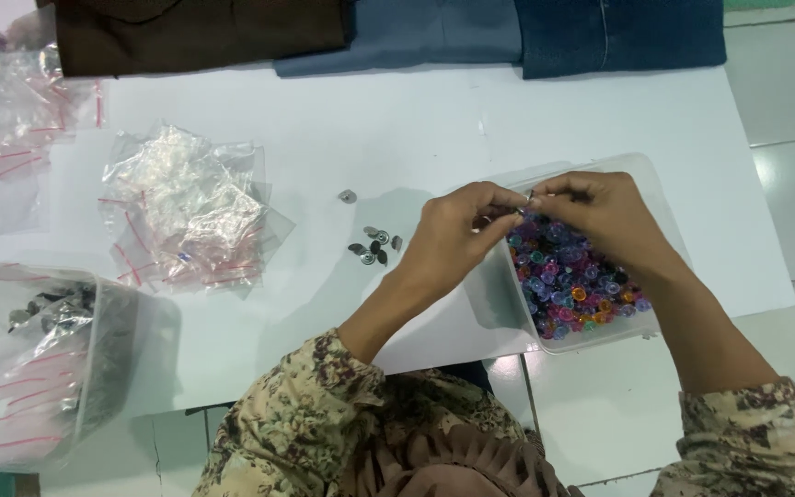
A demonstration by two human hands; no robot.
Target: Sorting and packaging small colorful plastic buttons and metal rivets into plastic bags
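Both hands meet above the far corner of a clear plastic tray (648,175); the left hand (457,235) and the right hand (604,212) have their fingertips pinched together on one tiny piece (527,196), too small to tell its colour or shape for certain, though it looks dark or metallic; the fingers of each hand are closed on it from either side, so the hands are touching or nearly so. The tray below holds a heap of small round beads (568,276), translucent and glossy, in purple, pink, blue, teal and orange, piled toward its near right side; just left of the left hand a little cluster of grey metal caps (374,247) lies loose on the white table (397,120), with a single one (348,195) apart from it; further left sits a pile of small clear zip bags (186,207) with red seal lines
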